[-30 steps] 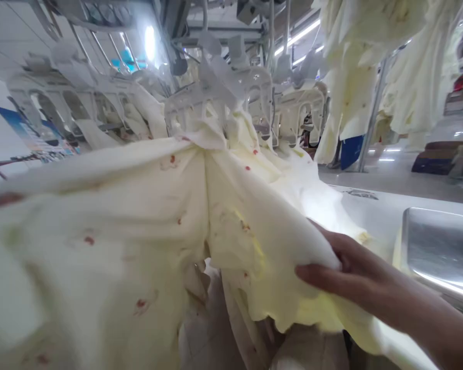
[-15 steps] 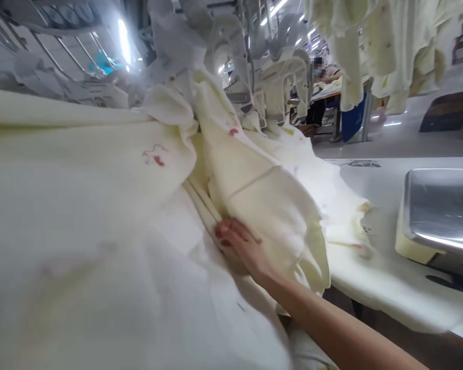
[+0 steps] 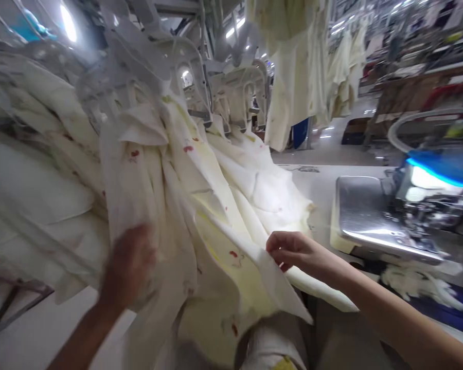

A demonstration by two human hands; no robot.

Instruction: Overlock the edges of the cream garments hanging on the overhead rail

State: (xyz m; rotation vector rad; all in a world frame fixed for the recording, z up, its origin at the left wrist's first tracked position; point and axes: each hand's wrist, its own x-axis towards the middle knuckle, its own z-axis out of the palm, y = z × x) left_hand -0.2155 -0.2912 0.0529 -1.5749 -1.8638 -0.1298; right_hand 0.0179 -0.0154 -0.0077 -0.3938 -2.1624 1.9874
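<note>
Cream fabric pieces (image 3: 212, 241) with small reddish-brown printed motifs hang in front of me from pale plastic clip hangers (image 3: 146, 67). My right hand (image 3: 291, 249) has its fingers pinched together at the right edge of one hanging piece, which spreads down to a pointed corner. My left hand (image 3: 129, 264) is smeared by motion in front of the gathered cloth on the left; whether its fingers grip anything cannot be made out.
On the right, a sewing machine (image 3: 428, 210) with a shiny metal plate (image 3: 362, 208) sits on the pale worktable (image 3: 312, 180). White scraps (image 3: 420, 288) lie below it. More cream garments (image 3: 293, 82) hang behind, and further fabric (image 3: 31, 190) hangs at left.
My view has swung right, bringing the sewing machine into sight. My left hand has come into view. My right hand has moved from between the layers to a piece's right edge, now spread out.
</note>
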